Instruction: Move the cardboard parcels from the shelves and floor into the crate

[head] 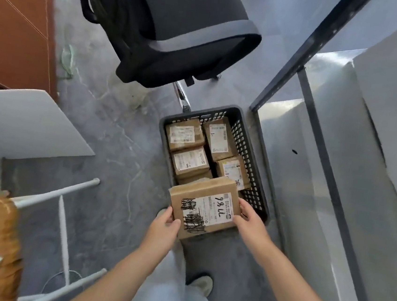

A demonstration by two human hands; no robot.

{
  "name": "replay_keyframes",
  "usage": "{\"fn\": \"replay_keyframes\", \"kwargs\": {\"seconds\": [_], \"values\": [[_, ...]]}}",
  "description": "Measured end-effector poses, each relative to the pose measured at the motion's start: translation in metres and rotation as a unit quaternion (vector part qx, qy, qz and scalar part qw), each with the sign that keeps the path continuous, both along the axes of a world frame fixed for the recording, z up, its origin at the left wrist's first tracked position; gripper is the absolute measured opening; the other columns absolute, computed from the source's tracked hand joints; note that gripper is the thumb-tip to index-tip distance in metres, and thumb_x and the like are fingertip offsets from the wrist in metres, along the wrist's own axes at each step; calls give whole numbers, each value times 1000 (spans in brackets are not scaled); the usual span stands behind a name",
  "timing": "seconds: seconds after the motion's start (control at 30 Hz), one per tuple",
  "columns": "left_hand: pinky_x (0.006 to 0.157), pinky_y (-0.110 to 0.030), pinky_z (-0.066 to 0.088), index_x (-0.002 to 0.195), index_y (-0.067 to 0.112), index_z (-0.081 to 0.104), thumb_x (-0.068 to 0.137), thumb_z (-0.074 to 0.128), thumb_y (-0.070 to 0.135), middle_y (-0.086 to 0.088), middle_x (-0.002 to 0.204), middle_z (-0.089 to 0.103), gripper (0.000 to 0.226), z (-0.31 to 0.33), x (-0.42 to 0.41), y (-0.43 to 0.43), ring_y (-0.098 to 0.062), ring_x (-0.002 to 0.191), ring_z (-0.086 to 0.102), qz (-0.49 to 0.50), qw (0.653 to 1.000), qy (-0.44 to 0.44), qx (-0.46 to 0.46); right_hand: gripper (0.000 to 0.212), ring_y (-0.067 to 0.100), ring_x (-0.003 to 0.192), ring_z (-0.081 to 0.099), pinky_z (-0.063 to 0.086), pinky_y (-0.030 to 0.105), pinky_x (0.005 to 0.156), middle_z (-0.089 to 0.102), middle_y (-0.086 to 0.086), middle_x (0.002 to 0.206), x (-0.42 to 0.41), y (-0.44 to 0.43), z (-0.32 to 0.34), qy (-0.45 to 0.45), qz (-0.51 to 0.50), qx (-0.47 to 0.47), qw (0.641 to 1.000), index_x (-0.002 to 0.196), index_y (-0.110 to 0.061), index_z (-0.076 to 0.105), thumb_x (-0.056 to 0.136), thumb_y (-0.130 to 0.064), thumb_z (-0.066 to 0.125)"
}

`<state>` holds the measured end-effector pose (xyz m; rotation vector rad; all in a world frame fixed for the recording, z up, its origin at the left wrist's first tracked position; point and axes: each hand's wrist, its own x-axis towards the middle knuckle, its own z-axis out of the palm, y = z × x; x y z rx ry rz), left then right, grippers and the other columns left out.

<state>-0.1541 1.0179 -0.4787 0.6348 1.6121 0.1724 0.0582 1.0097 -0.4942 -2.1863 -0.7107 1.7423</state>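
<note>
Flat brown cardboard parcel with a white shipping label point(205, 207), gripped at opposite edges. The left hand point(164, 222) curls round its near-left corner and the right hand point(249, 214) round its right edge, thumbs on top. The parcel sits between the hands, over the near end of the dark grey perforated plastic crate point(253, 156), which extends beyond them and holds several smaller brown cardboard parcels point(185, 135). The box looks rigid and probably light, its taped faces perhaps slick, so edge grips with fingers beneath seem safest.
</note>
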Motion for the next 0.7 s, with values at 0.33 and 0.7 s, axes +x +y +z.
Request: {"fn": "replay_keyframes", "kwargs": {"seconds": [0.33, 0.7], "values": [[76, -35, 55, 129, 40, 51, 92, 52, 23, 1, 129, 51, 40, -137, 28, 59, -19, 109, 56, 10, 991, -25, -133, 53, 3, 108, 44, 35, 23, 91, 53, -13, 125, 16, 85, -84, -21, 50, -48, 997, 147, -26, 40, 99, -3, 45], [68, -35, 60, 131, 23, 52, 92, 54, 20, -1, 136, 34, 38, -223, 51, 76, -29, 110, 59, 172, 976, 78, -106, 52, 18, 102, 54, 45, 23, 71, 54, 2, 125, 1, 123, -181, -63, 155, -72, 983, 142, -16, 35, 93, -5, 51]]}}
